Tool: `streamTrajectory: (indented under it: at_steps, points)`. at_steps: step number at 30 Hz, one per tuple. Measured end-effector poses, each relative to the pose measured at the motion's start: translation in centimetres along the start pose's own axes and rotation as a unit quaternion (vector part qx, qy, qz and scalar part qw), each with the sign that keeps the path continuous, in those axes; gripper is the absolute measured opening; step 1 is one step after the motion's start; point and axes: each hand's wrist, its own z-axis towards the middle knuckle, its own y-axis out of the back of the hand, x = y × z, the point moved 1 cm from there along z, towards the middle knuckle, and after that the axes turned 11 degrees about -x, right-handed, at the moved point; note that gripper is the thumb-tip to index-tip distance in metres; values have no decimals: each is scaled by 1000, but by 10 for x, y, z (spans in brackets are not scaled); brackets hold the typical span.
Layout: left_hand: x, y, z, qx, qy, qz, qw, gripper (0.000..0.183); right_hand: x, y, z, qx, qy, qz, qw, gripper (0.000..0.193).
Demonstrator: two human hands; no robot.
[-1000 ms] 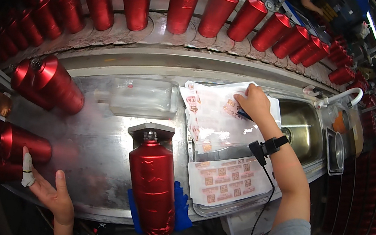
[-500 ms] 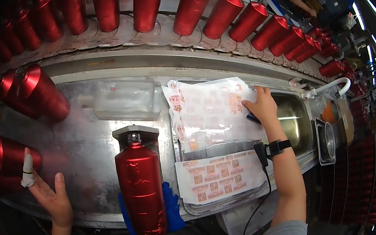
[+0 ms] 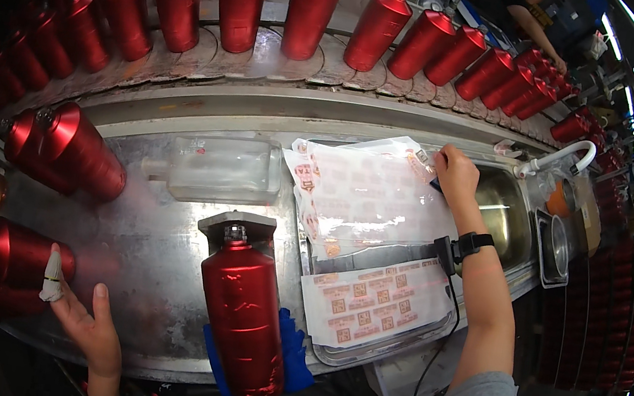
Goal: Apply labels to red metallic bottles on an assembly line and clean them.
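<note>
My right hand (image 3: 458,174) is closed at the upper right corner of a stack of translucent sheets (image 3: 359,197) printed with red and gold designs. A small dark object (image 3: 436,184) juts out below its fingers; its kind is unclear. Close to the fingertips lies a small printed decal (image 3: 422,156). My left hand (image 3: 90,325) hovers palm up with fingers apart, a white cover (image 3: 53,277) on one finger. In front of me a red metallic bottle (image 3: 243,316) lies on a blue cloth (image 3: 293,353), its neck at a metal bracket (image 3: 239,224).
More red bottles (image 3: 311,17) stand along a curved conveyor (image 3: 272,65). Others lie at left (image 3: 83,153). A clear glass bottle (image 3: 223,170) rests on the metal worktop (image 3: 150,245). At right are a sink (image 3: 500,204) with a white faucet (image 3: 564,151), and a metal tray (image 3: 556,246). A co-worker's arm (image 3: 534,29) shows beyond.
My right hand has moved slightly away from me and right, its fingers curling more, and the dark object moved along. The conveyor bottles have shifted. My left hand stays about where it was.
</note>
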Motion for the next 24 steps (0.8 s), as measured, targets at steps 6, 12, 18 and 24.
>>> streamTrajectory:
  at_steps: [6, 12, 18, 24]
  points:
    - [2, -6, -4, 6, 23, -17, 1000, 62, 1, 29, -2, -84, -15, 95, 992, 18]
    - [12, -3, -9, -7, 47, -12, 999, 62, -103, 31, -40, -32, -249, 44, 967, 30]
    - [1, -22, -3, 48, 80, -48, 995, 63, -198, -8, -105, 144, -279, -16, 949, 29]
    - [-8, -18, -2, 147, 117, -90, 978, 60, -161, 8, -87, 165, -297, -26, 940, 27]
